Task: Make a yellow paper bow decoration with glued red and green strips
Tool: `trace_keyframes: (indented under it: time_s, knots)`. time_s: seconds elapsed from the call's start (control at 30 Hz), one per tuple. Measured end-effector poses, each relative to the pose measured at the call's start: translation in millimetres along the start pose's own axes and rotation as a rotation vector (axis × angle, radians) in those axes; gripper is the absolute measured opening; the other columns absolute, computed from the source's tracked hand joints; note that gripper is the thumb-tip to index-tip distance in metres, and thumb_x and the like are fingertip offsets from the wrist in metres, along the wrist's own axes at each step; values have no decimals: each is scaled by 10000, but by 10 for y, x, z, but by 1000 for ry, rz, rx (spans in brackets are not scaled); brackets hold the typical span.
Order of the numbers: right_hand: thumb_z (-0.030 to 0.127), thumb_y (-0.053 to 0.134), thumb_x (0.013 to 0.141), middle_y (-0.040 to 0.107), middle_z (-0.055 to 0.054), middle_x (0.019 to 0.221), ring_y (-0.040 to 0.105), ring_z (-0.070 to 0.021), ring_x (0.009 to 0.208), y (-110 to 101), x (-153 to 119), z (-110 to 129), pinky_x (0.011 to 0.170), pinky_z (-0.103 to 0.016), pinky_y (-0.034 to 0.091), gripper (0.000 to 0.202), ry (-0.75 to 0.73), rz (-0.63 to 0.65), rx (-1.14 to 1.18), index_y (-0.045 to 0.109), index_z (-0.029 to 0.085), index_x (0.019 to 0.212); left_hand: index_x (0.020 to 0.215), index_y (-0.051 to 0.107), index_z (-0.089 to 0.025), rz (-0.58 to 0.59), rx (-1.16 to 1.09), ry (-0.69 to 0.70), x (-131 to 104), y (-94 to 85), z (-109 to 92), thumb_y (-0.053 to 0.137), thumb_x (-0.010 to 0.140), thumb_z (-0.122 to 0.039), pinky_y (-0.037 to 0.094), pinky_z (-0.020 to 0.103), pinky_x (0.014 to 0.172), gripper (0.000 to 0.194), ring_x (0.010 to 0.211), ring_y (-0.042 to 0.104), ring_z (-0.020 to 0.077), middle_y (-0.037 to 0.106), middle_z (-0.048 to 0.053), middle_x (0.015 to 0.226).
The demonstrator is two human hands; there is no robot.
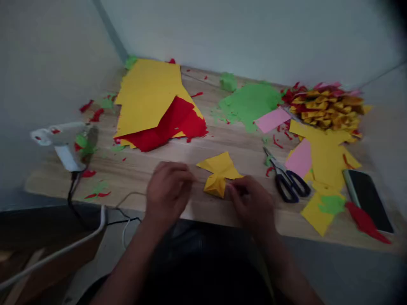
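A small folded yellow paper piece (215, 186) sits between my hands near the table's front edge. It meets or overlaps a flatter, pointed yellow paper piece (222, 163) just behind it. My right hand (252, 201) is closed, thumb and forefinger pinched at the right edge of the folded paper. Just left of the paper, my left hand (171, 188) has its fingers curled together; whatever they hold, if anything, does not show. Scissors (284, 176) with dark blue handles lie partly open to the right of my right hand.
A white glue gun (62, 142) stands at the left, its cord over the edge. Yellow sheets (149, 93) and red crepe paper (171, 127) lie behind. Green paper (251, 103), a pile of folded yellow pieces (327, 110), pink paper (299, 159) and a phone (369, 199) are rightward.
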State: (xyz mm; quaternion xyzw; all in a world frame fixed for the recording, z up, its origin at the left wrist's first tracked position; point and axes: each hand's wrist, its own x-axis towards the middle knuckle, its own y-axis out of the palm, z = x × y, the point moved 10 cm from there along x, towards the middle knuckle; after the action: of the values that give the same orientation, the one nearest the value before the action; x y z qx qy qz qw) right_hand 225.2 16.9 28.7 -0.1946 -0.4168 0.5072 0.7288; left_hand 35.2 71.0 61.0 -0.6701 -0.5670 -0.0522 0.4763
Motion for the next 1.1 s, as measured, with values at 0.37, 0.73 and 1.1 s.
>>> trace_keyframes:
  time_s: [0.37,0.73,1.1]
  knots:
    - [240,607,961,744,-56,901,677,-203,813,216,-165,-244,751,-328,492,177,-1,187,-160,716,185,1089,1074,682,-235,428,90,-69,-225,881,-38,663,898,-277,468,428,888,182,1047,603,260,683,62,1111]
    - [189,568,978,715,-62,872,615,-203,761,297,-153,-104,708,-335,392,244,-157,299,-305,702,209,1180,1026,700,-232,446,105,-63,-219,910,-31,658,904,-259,456,414,872,132,1031,590,248,693,63,1079]
    - [205,601,956,683,-41,835,606,-202,786,269,-163,-118,743,-344,367,206,-122,279,-224,709,204,1132,1273,574,-249,485,175,-124,-262,823,32,694,887,-344,438,439,904,415,1086,566,274,711,39,1191]
